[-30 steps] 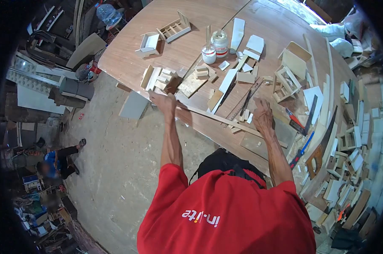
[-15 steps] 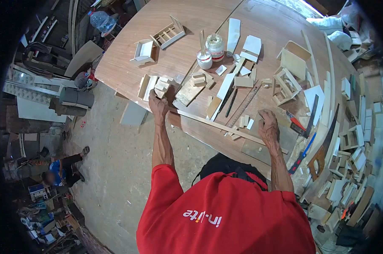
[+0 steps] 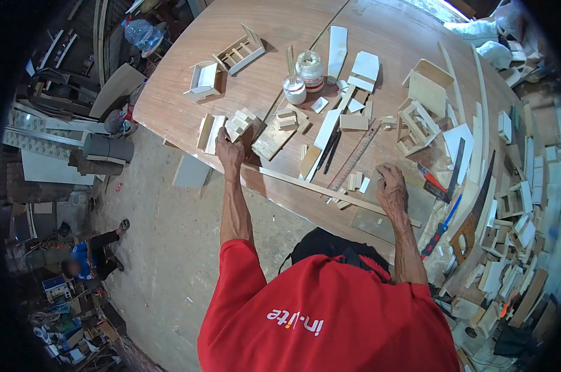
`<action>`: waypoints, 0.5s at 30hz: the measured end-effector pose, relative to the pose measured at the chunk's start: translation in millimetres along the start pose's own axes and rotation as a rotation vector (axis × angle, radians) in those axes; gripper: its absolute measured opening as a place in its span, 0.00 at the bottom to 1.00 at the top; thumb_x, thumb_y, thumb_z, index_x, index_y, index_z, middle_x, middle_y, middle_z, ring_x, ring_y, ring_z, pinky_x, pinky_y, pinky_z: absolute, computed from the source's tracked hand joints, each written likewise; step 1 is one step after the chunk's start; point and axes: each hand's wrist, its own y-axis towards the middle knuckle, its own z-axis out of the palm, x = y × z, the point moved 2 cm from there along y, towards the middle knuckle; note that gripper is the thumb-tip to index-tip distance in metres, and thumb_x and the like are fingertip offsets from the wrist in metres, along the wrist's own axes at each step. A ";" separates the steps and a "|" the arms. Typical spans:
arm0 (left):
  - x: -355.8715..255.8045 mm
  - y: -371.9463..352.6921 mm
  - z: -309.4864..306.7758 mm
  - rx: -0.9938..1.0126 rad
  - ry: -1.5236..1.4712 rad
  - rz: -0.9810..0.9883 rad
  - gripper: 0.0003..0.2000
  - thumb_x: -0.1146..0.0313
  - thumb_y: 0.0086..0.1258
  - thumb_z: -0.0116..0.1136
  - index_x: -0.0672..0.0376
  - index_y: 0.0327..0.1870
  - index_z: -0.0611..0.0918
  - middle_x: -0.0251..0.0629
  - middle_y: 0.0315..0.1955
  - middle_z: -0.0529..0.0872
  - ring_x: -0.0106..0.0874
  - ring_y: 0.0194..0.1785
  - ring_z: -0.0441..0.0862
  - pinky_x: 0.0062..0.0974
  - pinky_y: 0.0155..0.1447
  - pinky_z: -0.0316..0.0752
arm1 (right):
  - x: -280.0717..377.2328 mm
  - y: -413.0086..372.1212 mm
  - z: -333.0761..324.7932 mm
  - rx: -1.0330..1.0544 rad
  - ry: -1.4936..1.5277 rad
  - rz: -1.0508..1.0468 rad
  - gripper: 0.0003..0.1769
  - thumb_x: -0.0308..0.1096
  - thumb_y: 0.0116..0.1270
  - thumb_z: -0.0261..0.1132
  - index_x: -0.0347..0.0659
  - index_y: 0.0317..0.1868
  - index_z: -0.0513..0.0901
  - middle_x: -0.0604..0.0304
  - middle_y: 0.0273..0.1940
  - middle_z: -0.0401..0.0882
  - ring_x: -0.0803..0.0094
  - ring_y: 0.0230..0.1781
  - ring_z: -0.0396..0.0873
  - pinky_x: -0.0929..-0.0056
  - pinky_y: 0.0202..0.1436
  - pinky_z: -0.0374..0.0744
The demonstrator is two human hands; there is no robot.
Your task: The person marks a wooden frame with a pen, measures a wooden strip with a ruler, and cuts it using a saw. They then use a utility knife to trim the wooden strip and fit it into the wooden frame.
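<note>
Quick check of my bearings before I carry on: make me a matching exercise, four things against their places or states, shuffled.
1. left hand
2. right hand
3. smaller jar
4. handsaw

A. sticks standing in it
B. beside the cluster of small wood blocks
C. has a brown handle
D. over a dull flat board

Right pairs: 1-B, 2-D, 3-A, 4-C

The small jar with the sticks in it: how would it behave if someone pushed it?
The small jar looks stiff-walled, so it would probably keep its shape when gripped. The sticks rise well above its rim, so a hard push might tip it. Being round, it could then roll.
</note>
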 end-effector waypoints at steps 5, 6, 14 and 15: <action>6.6 0.4 -6.0 0.054 -0.005 -0.012 0.26 0.74 0.48 0.59 0.68 0.53 0.75 0.56 0.39 0.80 0.54 0.45 0.78 0.44 0.50 0.74 | 2.4 1.6 0.5 0.003 -0.021 -0.009 0.17 0.21 0.59 0.58 0.37 0.50 0.80 0.53 0.50 0.77 0.54 0.53 0.75 0.59 0.59 0.73; 12.3 2.5 -4.8 0.105 0.003 -0.060 0.28 0.75 0.48 0.60 0.69 0.56 0.74 0.57 0.41 0.81 0.53 0.45 0.79 0.44 0.50 0.75 | 2.9 1.7 0.6 0.003 -0.025 -0.004 0.17 0.21 0.59 0.58 0.37 0.50 0.80 0.53 0.50 0.77 0.54 0.53 0.75 0.59 0.59 0.73; 6.1 5.3 -24.1 0.294 -0.008 -0.043 0.42 0.78 0.51 0.66 0.68 0.71 0.61 0.58 0.62 0.72 0.49 0.53 0.81 0.37 0.57 0.78 | 5.8 2.0 0.9 0.005 -0.026 0.024 0.17 0.22 0.58 0.59 0.37 0.50 0.80 0.52 0.51 0.76 0.53 0.53 0.74 0.60 0.60 0.72; 11.0 4.2 -20.9 0.295 -0.009 -0.045 0.42 0.78 0.51 0.66 0.68 0.71 0.61 0.58 0.62 0.72 0.49 0.53 0.81 0.37 0.57 0.78 | 5.8 1.3 1.5 -0.004 -0.037 0.017 0.17 0.22 0.58 0.60 0.37 0.50 0.80 0.53 0.51 0.76 0.53 0.53 0.74 0.60 0.60 0.72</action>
